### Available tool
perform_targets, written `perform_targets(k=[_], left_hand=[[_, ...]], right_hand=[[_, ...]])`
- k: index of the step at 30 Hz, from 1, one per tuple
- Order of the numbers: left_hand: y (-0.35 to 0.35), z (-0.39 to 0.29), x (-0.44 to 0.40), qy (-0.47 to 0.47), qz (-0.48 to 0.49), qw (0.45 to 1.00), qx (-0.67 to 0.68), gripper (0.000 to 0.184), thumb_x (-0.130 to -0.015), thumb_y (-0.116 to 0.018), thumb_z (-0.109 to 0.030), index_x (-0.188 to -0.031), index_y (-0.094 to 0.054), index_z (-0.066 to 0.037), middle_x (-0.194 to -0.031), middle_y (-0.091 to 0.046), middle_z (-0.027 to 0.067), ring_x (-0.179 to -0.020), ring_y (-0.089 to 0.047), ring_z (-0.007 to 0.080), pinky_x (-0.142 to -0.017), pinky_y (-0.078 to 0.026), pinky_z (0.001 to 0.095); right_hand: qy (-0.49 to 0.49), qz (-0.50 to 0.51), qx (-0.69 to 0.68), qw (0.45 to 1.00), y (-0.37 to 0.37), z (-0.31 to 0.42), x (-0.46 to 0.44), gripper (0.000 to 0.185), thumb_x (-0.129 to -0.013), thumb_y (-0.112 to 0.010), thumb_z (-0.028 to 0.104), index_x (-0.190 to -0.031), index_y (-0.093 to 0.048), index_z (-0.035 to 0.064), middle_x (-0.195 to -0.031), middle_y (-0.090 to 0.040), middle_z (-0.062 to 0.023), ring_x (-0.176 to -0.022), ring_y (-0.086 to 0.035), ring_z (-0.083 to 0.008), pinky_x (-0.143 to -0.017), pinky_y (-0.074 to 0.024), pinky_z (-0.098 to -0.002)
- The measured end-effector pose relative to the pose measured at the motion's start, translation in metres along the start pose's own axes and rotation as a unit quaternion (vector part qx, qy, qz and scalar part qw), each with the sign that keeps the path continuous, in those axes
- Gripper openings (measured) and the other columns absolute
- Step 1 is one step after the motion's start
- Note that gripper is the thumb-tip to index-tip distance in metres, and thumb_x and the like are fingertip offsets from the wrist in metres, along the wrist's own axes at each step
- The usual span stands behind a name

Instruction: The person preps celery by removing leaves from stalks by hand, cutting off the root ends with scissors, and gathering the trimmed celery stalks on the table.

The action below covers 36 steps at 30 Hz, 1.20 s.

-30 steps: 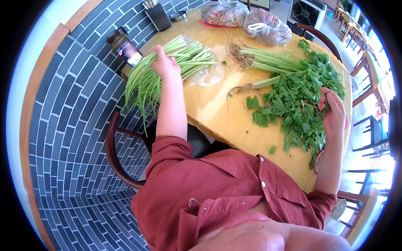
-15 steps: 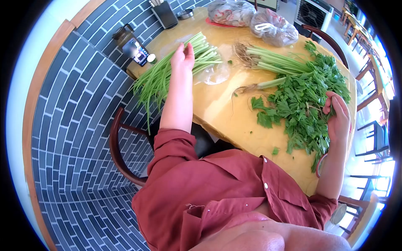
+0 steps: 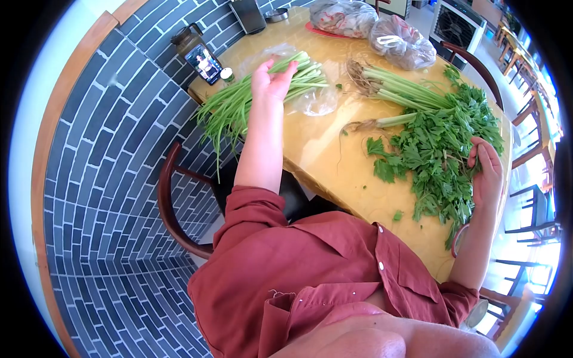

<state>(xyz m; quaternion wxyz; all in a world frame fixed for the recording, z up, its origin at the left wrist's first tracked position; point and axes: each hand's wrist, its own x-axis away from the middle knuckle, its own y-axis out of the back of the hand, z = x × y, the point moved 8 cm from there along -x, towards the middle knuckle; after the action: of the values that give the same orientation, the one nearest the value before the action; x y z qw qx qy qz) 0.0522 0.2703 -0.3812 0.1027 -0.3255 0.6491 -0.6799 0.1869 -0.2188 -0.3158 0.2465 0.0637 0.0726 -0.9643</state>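
My left hand (image 3: 273, 82) is over a pile of long, thin green stalks (image 3: 242, 102) with pale cut ends, at the table's far left. Its fingers and thumb are spread, with nothing gripped between them. On the right, leafy celery (image 3: 444, 149) lies with its roots pointing left and its leaves heaped toward me. My right hand (image 3: 489, 170) is at the right edge of those leaves, its fingers curled together on some of them. The fingertips are partly hidden.
A clear plastic bag (image 3: 313, 101) lies beside the stalks. A phone (image 3: 203, 64) leans against a dark jug (image 3: 190, 39) by the brick wall. Filled plastic bags (image 3: 403, 43) stand at the back. Leaf scraps dot the yellow tabletop (image 3: 316, 155). A chair (image 3: 170, 203) is at left.
The whole view has shifted slightly. My left hand has opened, with thumb and fingers farther apart above the stalks. My right hand's fingers have closed more at the celery leaves.
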Motion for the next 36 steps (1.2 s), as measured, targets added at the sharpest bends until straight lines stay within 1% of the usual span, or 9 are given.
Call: perform_targets(k=[3,6,11,13,15,21,28,32,36], left_hand=[[-0.002,0.004,0.004,-0.012,0.083,0.996,-0.028,0.062,-0.090,-0.040,-0.010,-0.134,-0.004,0.015,-0.143,0.003,0.0351,-0.132,-0.016,0.0467,-0.106,-0.031,0.0475],[-0.001,0.011,0.008,0.074,0.098,0.989,0.085,0.061,-0.090,-0.040,-0.010,-0.135,-0.007,0.015,-0.143,-0.003,0.0344,-0.133,-0.017,0.0454,-0.105,-0.032,0.0486],[-0.004,0.045,0.024,-0.026,0.020,0.997,-0.068,0.036,-0.089,-0.044,-0.006,-0.121,-0.040,0.010,-0.120,-0.048,0.0257,-0.110,-0.050,0.0311,-0.092,-0.045,0.0406],[-0.016,0.078,0.022,0.046,0.168,0.966,-0.193,0.021,-0.087,-0.048,-0.006,-0.106,-0.051,0.005,-0.099,-0.057,0.0165,-0.092,-0.056,0.0244,-0.084,-0.048,0.0362],[-0.023,0.117,0.039,0.040,0.248,0.882,-0.398,0.012,-0.085,-0.055,-0.008,-0.094,-0.061,-0.003,-0.076,-0.062,0.0037,-0.076,-0.060,0.0162,-0.073,-0.050,0.0305],[-0.032,0.218,0.043,-0.192,0.364,0.271,-0.870,0.023,-0.080,-0.061,-0.010,-0.103,-0.063,-0.008,-0.096,-0.062,0.0063,-0.084,-0.059,0.0171,-0.079,-0.048,0.0295],[-0.033,0.268,0.033,-0.309,0.429,0.097,-0.843,0.021,-0.079,-0.062,-0.016,-0.098,-0.062,-0.007,-0.099,-0.061,0.0103,-0.093,-0.058,0.0275,-0.085,-0.046,0.0360],[-0.040,0.276,0.002,-0.122,0.354,0.119,-0.919,0.020,-0.082,-0.058,-0.016,-0.100,-0.062,-0.007,-0.103,-0.063,0.0117,-0.096,-0.059,0.0244,-0.085,-0.047,0.0357],[-0.059,0.280,-0.057,-0.223,0.401,0.081,-0.885,0.044,-0.084,-0.059,-0.030,-0.121,-0.053,-0.008,-0.123,-0.053,0.0153,-0.113,-0.051,0.0282,-0.096,-0.041,0.0375]], right_hand=[[0.037,-0.025,0.189,0.981,0.004,0.007,-0.001,0.022,-0.090,-0.054,0.012,-0.107,-0.062,0.0003,-0.082,-0.058,-0.0022,-0.077,-0.052,-0.0111,-0.069,-0.0415,-0.0240],[0.131,-0.024,0.403,0.905,-0.008,0.027,0.008,0.022,-0.087,-0.057,0.013,-0.106,-0.063,0.0043,-0.086,-0.062,-0.0064,-0.084,-0.058,-0.0182,-0.074,-0.0451,-0.0291],[0.215,0.022,0.581,0.785,-0.020,0.026,0.010,0.020,-0.081,-0.062,0.015,-0.098,-0.065,0.0061,-0.090,-0.063,-0.0117,-0.090,-0.057,-0.0302,-0.080,-0.0455,-0.0375],[0.240,0.030,0.599,0.764,-0.027,0.026,0.013,0.019,-0.080,-0.063,0.016,-0.096,-0.064,0.0054,-0.093,-0.062,-0.0106,-0.094,-0.055,-0.0289,-0.081,-0.0450,-0.0377],[0.260,0.034,0.586,0.766,-0.034,0.032,0.018,0.020,-0.080,-0.063,0.016,-0.097,-0.064,0.0053,-0.094,-0.062,-0.0104,-0.093,-0.055,-0.0289,-0.082,-0.0451,-0.0378],[0.256,0.055,0.563,0.784,-0.041,0.035,0.019,0.019,-0.078,-0.064,0.012,-0.095,-0.064,0.0034,-0.096,-0.061,-0.0101,-0.094,-0.054,-0.0289,-0.083,-0.0448,-0.0374],[0.256,0.074,0.570,0.778,-0.043,0.031,0.016,0.018,-0.077,-0.065,0.010,-0.093,-0.064,0.0041,-0.095,-0.061,-0.0092,-0.094,-0.054,-0.0285,-0.084,-0.0443,-0.0377],[0.250,0.094,0.557,0.787,-0.042,0.024,0.014,0.019,-0.075,-0.066,0.008,-0.093,-0.063,0.0041,-0.094,-0.061,-0.0088,-0.092,-0.055,-0.0280,-0.082,-0.0458,-0.0377],[0.252,0.101,0.560,0.782,-0.043,0.019,0.012,0.020,-0.073,-0.066,0.007,-0.093,-0.063,0.0043,-0.094,-0.060,-0.0090,-0.090,-0.055,-0.0279,-0.080,-0.0462,-0.0375]])
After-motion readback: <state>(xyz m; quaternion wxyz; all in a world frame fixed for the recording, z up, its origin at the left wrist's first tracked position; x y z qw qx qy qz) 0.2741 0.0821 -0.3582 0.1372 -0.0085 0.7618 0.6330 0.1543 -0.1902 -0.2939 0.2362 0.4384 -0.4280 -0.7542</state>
